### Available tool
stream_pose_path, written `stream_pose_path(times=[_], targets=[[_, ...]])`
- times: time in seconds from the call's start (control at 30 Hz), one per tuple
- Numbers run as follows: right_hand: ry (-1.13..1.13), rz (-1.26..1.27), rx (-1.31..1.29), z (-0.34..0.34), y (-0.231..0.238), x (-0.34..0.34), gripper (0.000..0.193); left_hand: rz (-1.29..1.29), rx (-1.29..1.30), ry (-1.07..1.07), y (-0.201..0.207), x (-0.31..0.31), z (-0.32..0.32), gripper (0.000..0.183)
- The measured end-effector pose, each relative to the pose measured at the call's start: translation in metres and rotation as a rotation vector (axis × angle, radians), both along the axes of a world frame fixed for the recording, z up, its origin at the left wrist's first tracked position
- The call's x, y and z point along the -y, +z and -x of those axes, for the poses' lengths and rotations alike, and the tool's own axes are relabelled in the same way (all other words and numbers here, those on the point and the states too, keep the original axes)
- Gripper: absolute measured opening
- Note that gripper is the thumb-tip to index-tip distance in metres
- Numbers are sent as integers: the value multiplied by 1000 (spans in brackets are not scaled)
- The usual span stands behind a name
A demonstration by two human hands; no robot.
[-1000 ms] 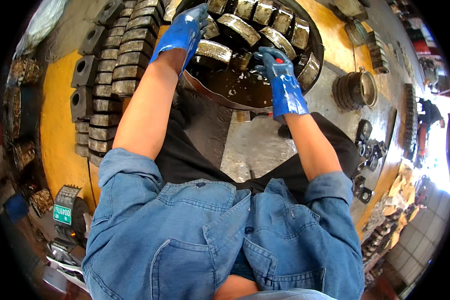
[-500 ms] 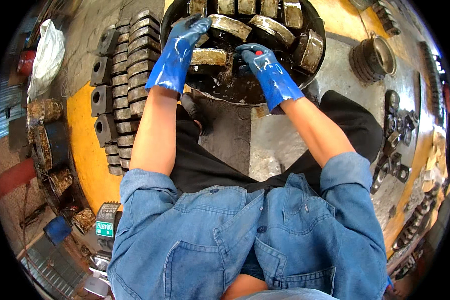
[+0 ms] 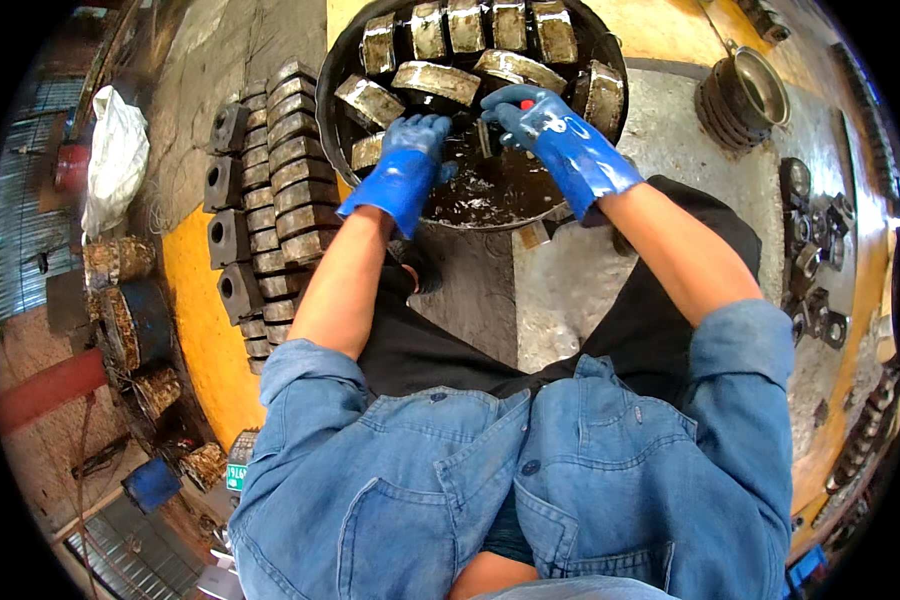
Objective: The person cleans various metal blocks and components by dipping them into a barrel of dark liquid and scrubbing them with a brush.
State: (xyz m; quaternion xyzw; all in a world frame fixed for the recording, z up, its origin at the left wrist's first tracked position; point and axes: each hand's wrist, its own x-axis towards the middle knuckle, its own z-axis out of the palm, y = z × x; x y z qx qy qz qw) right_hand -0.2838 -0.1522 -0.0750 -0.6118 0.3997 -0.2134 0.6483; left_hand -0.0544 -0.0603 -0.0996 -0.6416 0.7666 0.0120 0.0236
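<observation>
A round, dark pan (image 3: 622,100) holds murky liquid and several brownish, curved metal blocks (image 3: 436,82). Both my hands wear blue rubber gloves. My left hand (image 3: 410,155) lies over the right part of a near-left block (image 3: 367,152), its fingers bent across the block and the thumb out to the right; the grip is partly hidden. Over the liquid, right of the middle, my right hand (image 3: 550,125) is closed around a tool with a red end (image 3: 526,104). Most of that tool is hidden by the glove, with a dark part below the fingers.
Rows of stacked metal blocks (image 3: 300,160) stand left of the pan, beside dark blocks with round holes (image 3: 232,185). A ribbed metal ring (image 3: 740,95) sits to the right. Loose metal parts (image 3: 815,240) lie at the far right, and a white sack (image 3: 117,160) at the left.
My left hand has left a block at the pan's far left and come nearer, onto the near-left block. My right hand stays over the liquid with the red-ended tool. The view has shifted slightly.
</observation>
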Motion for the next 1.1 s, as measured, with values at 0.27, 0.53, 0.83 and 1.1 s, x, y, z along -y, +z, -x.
stream_pose_path(times=[0.27, 0.53, 0.83, 1.1], targets=[[-34, 63, -107, 42, 34, 7, 22, -509, 401, 87, 4, 50, 34, 38], [-7, 133, -93, 75, 73, 54, 34, -807, 446, 236, 27, 79, 67, 32], [-113, 427, -161, 85, 68, 80, 27, -718, 590, -45, 0, 56, 67, 33], [-184, 805, -69, 82, 44, 74, 31, -748, 462, -248, 53, 57, 118, 44]])
